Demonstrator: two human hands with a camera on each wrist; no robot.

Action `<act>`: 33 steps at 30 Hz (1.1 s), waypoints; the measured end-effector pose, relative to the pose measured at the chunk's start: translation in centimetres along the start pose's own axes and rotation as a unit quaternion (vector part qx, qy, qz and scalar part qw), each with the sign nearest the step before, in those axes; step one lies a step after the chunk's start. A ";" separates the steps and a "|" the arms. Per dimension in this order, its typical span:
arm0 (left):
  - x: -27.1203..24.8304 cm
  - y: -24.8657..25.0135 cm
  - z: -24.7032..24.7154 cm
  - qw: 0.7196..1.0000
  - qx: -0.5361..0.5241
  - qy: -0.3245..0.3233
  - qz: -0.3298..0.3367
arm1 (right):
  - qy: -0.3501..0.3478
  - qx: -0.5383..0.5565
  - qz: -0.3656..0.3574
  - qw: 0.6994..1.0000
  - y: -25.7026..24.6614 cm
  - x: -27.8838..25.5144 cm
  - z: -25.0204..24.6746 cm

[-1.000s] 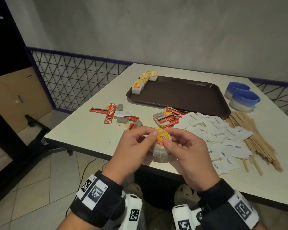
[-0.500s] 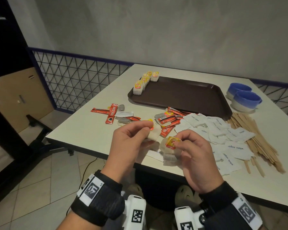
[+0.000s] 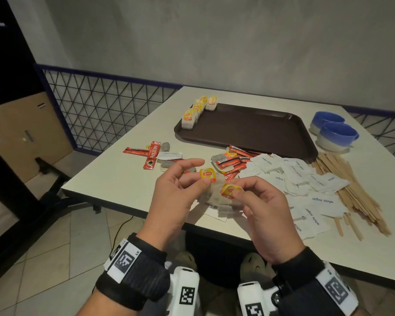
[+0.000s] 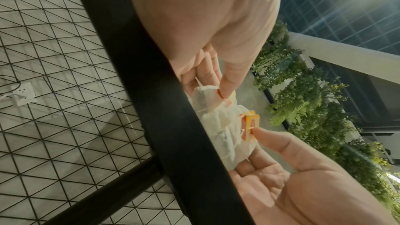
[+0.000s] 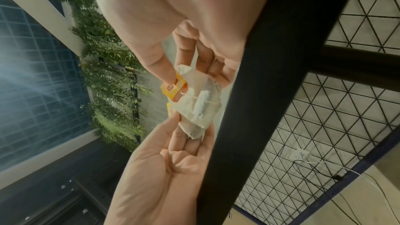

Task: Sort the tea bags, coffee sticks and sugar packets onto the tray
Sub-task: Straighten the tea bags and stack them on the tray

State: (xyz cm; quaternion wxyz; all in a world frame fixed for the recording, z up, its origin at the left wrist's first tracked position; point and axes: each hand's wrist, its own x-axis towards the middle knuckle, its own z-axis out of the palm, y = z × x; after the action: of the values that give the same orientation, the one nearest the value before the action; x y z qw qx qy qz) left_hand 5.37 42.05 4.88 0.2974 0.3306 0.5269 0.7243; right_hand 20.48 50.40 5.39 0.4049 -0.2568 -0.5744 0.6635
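My left hand pinches a white tea bag by its yellow Lipton tag just above the table's near edge. Close to its right, my right hand pinches the yellow tag of a small bundle of tea bags. In the left wrist view the bundle hangs between both thumbs; the right wrist view shows the bags under my right thumb. The brown tray lies beyond, with a row of tea bags along its left rim. Red coffee sticks and white sugar packets lie loose on the table.
More coffee sticks are heaped before the tray's front rim. Wooden stirrers lie fanned at the right. Two blue cups stand right of the tray. A wire mesh fence runs behind the table on the left.
Both hands were together on one clump of tea bags. They have drawn apart: the left now holds a single bag, the right keeps the rest.
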 end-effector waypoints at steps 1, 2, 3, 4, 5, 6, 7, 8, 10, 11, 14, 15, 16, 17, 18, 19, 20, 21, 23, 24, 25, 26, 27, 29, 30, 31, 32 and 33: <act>-0.1 0.1 0.0 1.000 -0.001 -0.007 -0.005 | 0.003 -0.008 -0.005 1.000 0.0 0.0 0.1; -0.1 0.2 0.1 1.000 -0.002 -0.014 -0.012 | 0.008 -0.014 -0.007 1.000 -0.1 0.0 0.1; -0.2 0.2 0.1 1.000 -0.001 -0.019 -0.016 | 0.010 -0.021 -0.009 1.000 -0.1 0.0 0.2; -0.2 0.1 0.0 1.000 0.003 -0.023 -0.016 | 0.012 -0.024 -0.007 1.000 -0.1 -0.1 0.3; -0.1 0.0 0.0 1.000 0.010 -0.025 -0.012 | 0.013 -0.027 -0.005 1.000 -0.1 -0.1 0.3; -0.1 0.0 -0.1 0.999 0.018 -0.027 -0.007 | 0.014 -0.031 -0.002 0.999 -0.1 -0.1 0.3; -0.1 -0.1 -0.2 0.999 0.026 -0.029 -0.001 | 0.014 -0.036 -0.001 0.999 -0.1 -0.1 0.4; 0.0 -0.1 -0.2 0.999 0.033 -0.031 0.004 | 0.014 -0.041 -0.001 0.999 0.0 -0.1 0.4; 0.0 -0.2 -0.3 0.998 0.043 -0.039 0.009 | 0.017 -0.051 -0.005 0.999 0.0 -0.2 0.4; -0.1 -0.2 -0.2 0.998 0.046 -0.044 0.010 | 0.018 -0.052 -0.007 0.998 0.0 -0.2 0.4; -0.2 -0.1 -0.2 0.996 0.063 -0.056 0.009 | 0.018 -0.057 -0.013 0.998 0.1 -0.2 0.2; -0.2 0.0 -0.1 0.996 0.070 -0.062 0.008 | 0.015 -0.062 -0.017 0.998 0.2 -0.2 0.1; -0.2 0.0 -0.1 0.995 0.076 -0.067 0.007 | 0.011 -0.067 -0.020 0.997 0.2 -0.1 0.1; -0.2 0.0 0.0 0.994 0.081 -0.073 0.006 | 0.009 -0.071 -0.023 0.997 0.3 -0.1 0.1; -0.2 0.0 0.0 0.994 0.083 -0.076 0.005 | 0.009 -0.074 -0.025 0.997 0.3 -0.1 0.1; -0.3 0.0 0.0 0.993 0.085 -0.079 0.005 | 0.010 -0.076 -0.026 0.997 0.4 -0.1 0.1; -0.3 0.1 0.0 0.993 0.086 -0.082 0.005 | 0.011 -0.077 -0.027 0.997 0.4 -0.1 0.1; -0.3 0.1 0.0 0.993 0.088 -0.084 0.007 | 0.010 -0.078 -0.028 0.997 0.4 -0.1 0.1; -0.2 0.1 -0.1 0.991 0.095 -0.089 0.015 | 0.008 -0.079 -0.029 0.996 0.3 -0.1 0.1; -0.1 0.0 -0.1 0.991 0.099 -0.091 0.021 | 0.007 -0.078 -0.029 0.997 0.3 -0.2 0.2; 0.0 0.0 -0.2 0.990 0.102 -0.093 0.028 | 0.007 -0.076 -0.029 0.997 0.2 -0.2 0.2; 0.1 -0.1 -0.2 0.990 0.103 -0.094 0.035 | 0.007 -0.075 -0.030 0.997 0.2 -0.2 0.2; 0.1 -0.2 -0.3 0.989 0.101 -0.096 0.041 | 0.005 -0.074 -0.032 0.997 0.1 -0.2 0.2; 0.1 -0.2 -0.4 0.989 0.099 -0.101 0.043 | 0.000 -0.074 -0.036 0.997 0.1 -0.3 0.2; 0.1 -0.2 -0.4 0.989 0.100 -0.103 0.039 | -0.002 -0.075 -0.037 0.996 0.1 -0.3 0.1; 0.1 -0.2 -0.3 0.989 0.099 -0.103 0.033 | -0.003 -0.074 -0.037 0.997 0.1 -0.3 0.1; 0.1 -0.2 -0.3 0.991 0.093 -0.096 0.026 | -0.002 -0.067 -0.033 0.997 0.1 -0.3 0.1; 0.1 -0.2 -0.3 0.993 0.081 -0.083 0.020 | -0.001 -0.054 -0.024 0.998 0.0 -0.3 0.2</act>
State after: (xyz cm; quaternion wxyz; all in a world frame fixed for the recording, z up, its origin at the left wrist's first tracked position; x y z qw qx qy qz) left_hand 5.13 41.99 4.63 0.2974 0.4229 0.5507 0.6553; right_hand 20.50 50.08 5.37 0.4062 -0.2637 -0.6154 0.6219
